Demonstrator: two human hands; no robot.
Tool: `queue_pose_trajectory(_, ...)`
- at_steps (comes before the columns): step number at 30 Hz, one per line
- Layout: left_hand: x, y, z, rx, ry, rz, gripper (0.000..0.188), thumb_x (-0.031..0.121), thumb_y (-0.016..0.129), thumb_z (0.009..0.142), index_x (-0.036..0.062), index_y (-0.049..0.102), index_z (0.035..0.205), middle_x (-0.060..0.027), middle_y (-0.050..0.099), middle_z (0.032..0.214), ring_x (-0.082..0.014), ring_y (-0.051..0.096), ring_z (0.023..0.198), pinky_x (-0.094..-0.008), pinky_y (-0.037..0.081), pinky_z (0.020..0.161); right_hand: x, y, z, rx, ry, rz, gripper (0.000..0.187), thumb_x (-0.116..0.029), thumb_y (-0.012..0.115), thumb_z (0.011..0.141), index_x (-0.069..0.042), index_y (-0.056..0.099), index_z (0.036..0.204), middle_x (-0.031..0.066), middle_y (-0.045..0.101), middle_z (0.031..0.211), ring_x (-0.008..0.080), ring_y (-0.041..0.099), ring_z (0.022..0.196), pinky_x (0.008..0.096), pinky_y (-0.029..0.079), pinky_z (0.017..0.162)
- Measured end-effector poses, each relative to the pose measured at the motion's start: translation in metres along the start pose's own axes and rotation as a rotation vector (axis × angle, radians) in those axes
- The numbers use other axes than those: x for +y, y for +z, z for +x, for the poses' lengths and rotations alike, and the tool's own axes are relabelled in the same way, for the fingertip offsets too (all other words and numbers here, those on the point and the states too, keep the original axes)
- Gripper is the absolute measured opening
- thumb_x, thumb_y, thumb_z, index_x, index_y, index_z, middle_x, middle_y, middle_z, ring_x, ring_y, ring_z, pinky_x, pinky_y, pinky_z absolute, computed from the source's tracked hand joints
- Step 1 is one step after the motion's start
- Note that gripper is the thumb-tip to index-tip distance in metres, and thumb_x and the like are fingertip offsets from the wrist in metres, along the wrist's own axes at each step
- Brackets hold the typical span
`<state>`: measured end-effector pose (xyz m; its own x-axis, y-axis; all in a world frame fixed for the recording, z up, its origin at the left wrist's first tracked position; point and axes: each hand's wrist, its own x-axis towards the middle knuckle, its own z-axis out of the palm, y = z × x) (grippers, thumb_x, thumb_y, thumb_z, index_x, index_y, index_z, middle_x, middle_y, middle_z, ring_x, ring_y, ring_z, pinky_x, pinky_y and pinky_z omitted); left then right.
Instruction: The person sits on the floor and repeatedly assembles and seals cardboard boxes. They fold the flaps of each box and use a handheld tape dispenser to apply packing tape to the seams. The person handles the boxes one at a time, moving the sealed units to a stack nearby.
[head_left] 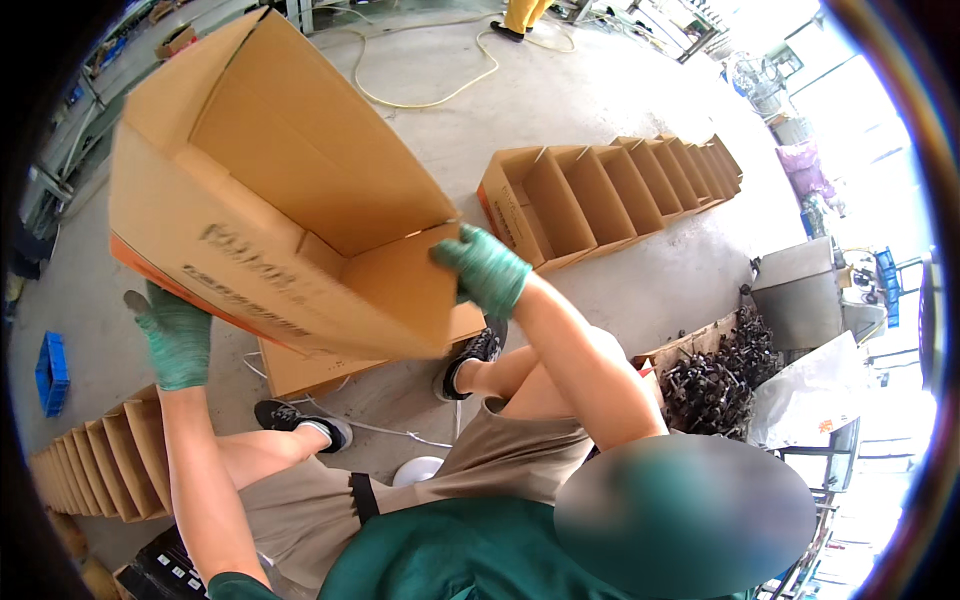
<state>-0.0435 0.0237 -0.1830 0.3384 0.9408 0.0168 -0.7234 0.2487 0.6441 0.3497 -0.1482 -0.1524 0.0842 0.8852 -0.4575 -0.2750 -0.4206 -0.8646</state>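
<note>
An open cardboard box (pixel 290 220) with an orange stripe along its lower edge is held up tilted in front of me, its opening toward me and its inside bare where I can see. My left hand (pixel 178 338), in a green knit glove, supports the box low on its left side, with the fingers partly hidden behind it. Gripping the rim at the right end is my right hand (pixel 487 270), gloved the same way. Beneath the raised box, between my feet, lies another cardboard box (pixel 295 372), mostly covered from view.
Rows of open cardboard boxes stand at the far right (pixel 600 190) and near left (pixel 115 455). Dark small metal parts (pixel 725 375) are heaped at my right, near a clear plastic bag (pixel 815 390) and grey bin (pixel 798 295). A hose (pixel 430 103) and blue crate (pixel 52 373) lie on the floor; a person (pixel 522 15) stands beyond.
</note>
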Motion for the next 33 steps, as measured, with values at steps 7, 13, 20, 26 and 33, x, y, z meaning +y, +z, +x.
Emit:
queue_pose_trajectory(7,-0.005,-0.032,0.009,0.012,-0.029,0.042,0.072,0.055,0.051,0.098,0.0112,0.033,0.152,-0.0080,0.038,0.155,-0.0272,0.038,0.140,-0.0463,0.032,0.117,-0.044,0.069,-0.034,0.107,-0.146,-0.557,0.060,-0.041,0.076,0.086,0.003,0.053,0.118,0.0174,0.066,0.096,0.0257,0.068,0.096,0.0391,0.054,0.083)
queue_pose_trajectory(13,-0.018,-0.019,0.022,0.043,-0.191,-0.129,0.060,0.046,0.050,0.102,0.0124,0.037,0.150,-0.0070,0.044,0.150,-0.0260,0.044,0.135,-0.0451,0.037,0.114,-0.071,0.089,-0.044,0.131,-0.901,-0.798,0.061,-0.034,0.081,0.081,-0.003,0.056,0.127,0.0205,0.069,0.108,0.0345,0.069,0.094,0.0400,0.052,0.091)
queue_pose_trajectory(20,-0.103,0.062,0.005,-0.068,-0.248,0.287,0.054,0.031,0.057,0.101,0.0132,0.040,0.149,-0.0058,0.049,0.147,-0.0216,0.047,0.134,-0.0407,0.039,0.112,-0.083,0.073,-0.031,-0.159,-0.518,-0.680,0.032,-0.016,0.069,0.088,-0.001,0.066,0.115,0.0184,0.072,0.100,0.0311,0.071,0.088,0.0382,0.055,0.079)
queue_pose_trajectory(26,-0.078,0.098,-0.002,-0.170,-0.349,0.678,0.062,0.041,0.060,0.099,0.0150,0.039,0.151,-0.0102,0.052,0.143,-0.0231,0.049,0.132,-0.0400,0.045,0.106,-0.129,-0.060,0.018,0.106,-0.233,-0.818,0.033,-0.016,0.068,0.093,-0.001,0.065,0.122,0.0092,0.072,0.109,0.0173,0.067,0.094,0.0316,0.054,0.087)
queue_pose_trajectory(33,-0.070,0.064,-0.007,-0.107,-0.404,0.881,0.057,0.040,0.059,0.100,0.0144,0.043,0.148,-0.0088,0.061,0.130,-0.0196,0.057,0.120,-0.0368,0.048,0.101,-0.043,-0.168,0.131,0.244,0.000,-0.867,0.034,-0.010,0.068,0.089,-0.003,0.066,0.122,0.0091,0.072,0.111,0.0185,0.064,0.099,0.0335,0.050,0.092)
